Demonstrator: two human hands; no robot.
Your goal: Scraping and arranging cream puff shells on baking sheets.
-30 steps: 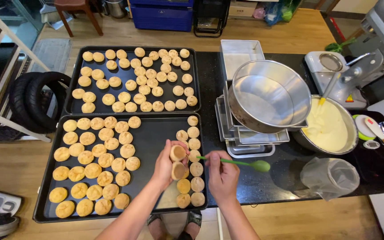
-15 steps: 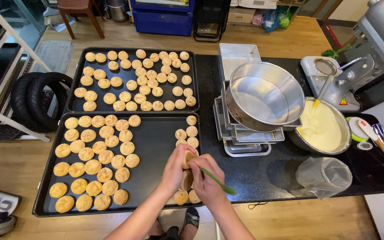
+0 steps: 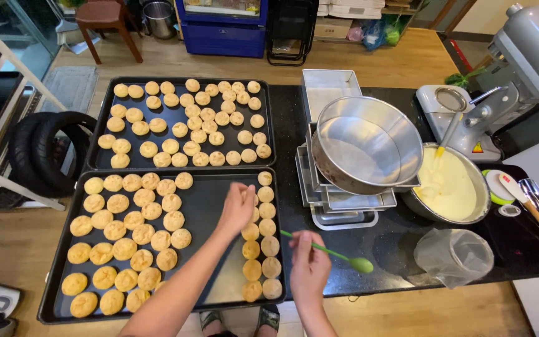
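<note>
Our left hand (image 3: 237, 209), fingers curled, touches a puff (image 3: 252, 214) in the near tray (image 3: 210, 206). At four o'clock, over the worktop (image 3: 400, 240), our right hand (image 3: 310, 265) pinches a green spoon (image 3: 335, 253).

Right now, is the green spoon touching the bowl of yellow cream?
Apart. The head view shows the green spoon in the right hand, with bare black counter before the bowl.

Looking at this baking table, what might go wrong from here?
The left hand reaches over a tight column of puffs along the tray's right edge; a nudge may knock one off. The green spoon in the right hand hangs over the black counter, so anything on it might drip there. The steel bowl sits tilted on stacked pans and may slide.
</note>
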